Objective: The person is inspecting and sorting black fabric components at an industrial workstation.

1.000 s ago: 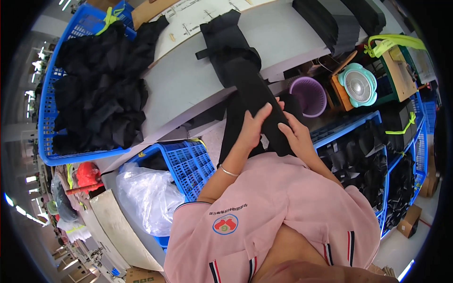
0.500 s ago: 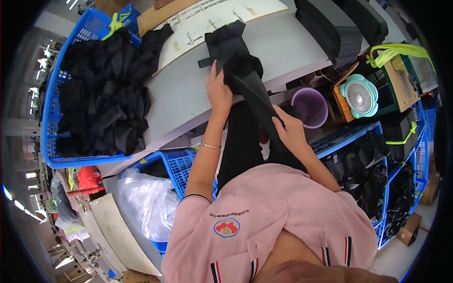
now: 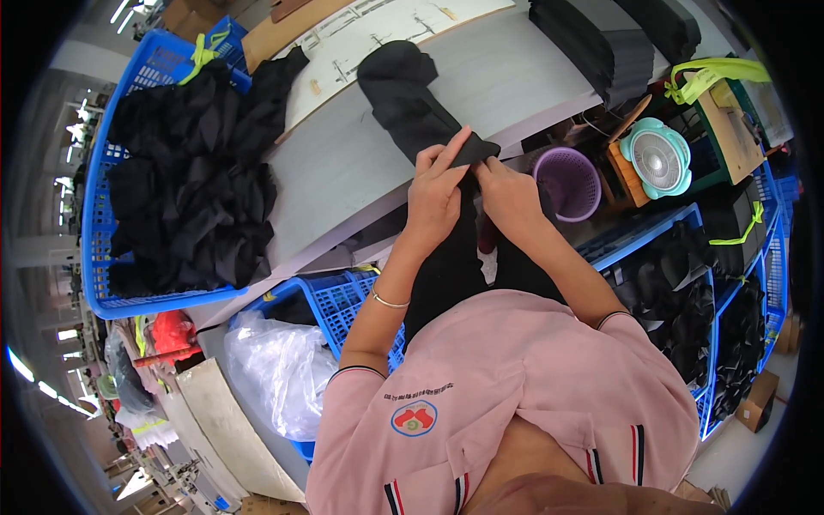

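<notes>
A long black fabric piece lies across the table edge, its far end folded over on the grey tabletop. Both hands are together at its near end, just off the table's front edge. My left hand closes on that end, with the index finger stretched along the cloth. Right beside it, my right hand pinches the corner between thumb and fingers. The cloth between the fingertips is partly hidden.
On the left, a blue basket holds heaped black cloth. Stacked black panels stand at the back right. Under the table edge are a purple bin and a turquoise fan. Clear plastic lies in a basket below left.
My hands have come together at the cloth's near end; the left moved nearer to me, the right moved left and up. The cloth now lies flatter, its loose strap no longer showing.
</notes>
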`<state>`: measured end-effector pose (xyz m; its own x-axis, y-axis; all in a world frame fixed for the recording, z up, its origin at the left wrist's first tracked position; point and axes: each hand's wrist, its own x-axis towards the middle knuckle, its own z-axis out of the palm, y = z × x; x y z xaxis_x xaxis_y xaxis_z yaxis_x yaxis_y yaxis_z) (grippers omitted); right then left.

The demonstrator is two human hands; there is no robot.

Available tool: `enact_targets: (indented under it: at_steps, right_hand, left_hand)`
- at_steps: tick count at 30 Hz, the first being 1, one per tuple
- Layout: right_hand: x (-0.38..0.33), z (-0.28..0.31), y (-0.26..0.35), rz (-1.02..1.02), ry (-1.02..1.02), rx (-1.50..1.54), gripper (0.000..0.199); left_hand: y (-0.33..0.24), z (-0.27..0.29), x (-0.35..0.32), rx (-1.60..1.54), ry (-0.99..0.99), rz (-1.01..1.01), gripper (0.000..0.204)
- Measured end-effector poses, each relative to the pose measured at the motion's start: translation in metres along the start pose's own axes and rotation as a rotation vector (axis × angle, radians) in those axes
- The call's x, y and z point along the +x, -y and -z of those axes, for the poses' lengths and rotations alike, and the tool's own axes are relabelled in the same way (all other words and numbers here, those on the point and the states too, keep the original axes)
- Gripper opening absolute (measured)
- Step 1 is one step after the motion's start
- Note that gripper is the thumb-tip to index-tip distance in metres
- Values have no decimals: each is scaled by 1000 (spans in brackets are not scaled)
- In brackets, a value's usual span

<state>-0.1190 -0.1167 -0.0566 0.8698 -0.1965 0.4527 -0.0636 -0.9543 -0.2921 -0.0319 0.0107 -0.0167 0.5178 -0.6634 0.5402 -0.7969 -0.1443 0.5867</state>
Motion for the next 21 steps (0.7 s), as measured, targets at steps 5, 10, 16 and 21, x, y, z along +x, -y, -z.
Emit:
enact_targets:
  at_steps: [5, 10, 16, 21]
  right_hand:
    - [-7, -41, -23, -138, 11, 592, 15]
    - [-4, -50, -30, -455, 74, 1090, 41]
    - [2, -3, 0, -1101, -82, 1784, 49]
    - [4, 19, 12, -1082, -148, 1846, 49]
  left_hand:
    - [-17, -6, -19, 9, 155, -142, 52]
    - [-31, 2, -56, -5, -155, 27, 67]
    - [-39, -16, -63, -79, -249, 267, 83]
    - [-41, -28, -47, -84, -343, 268, 86]
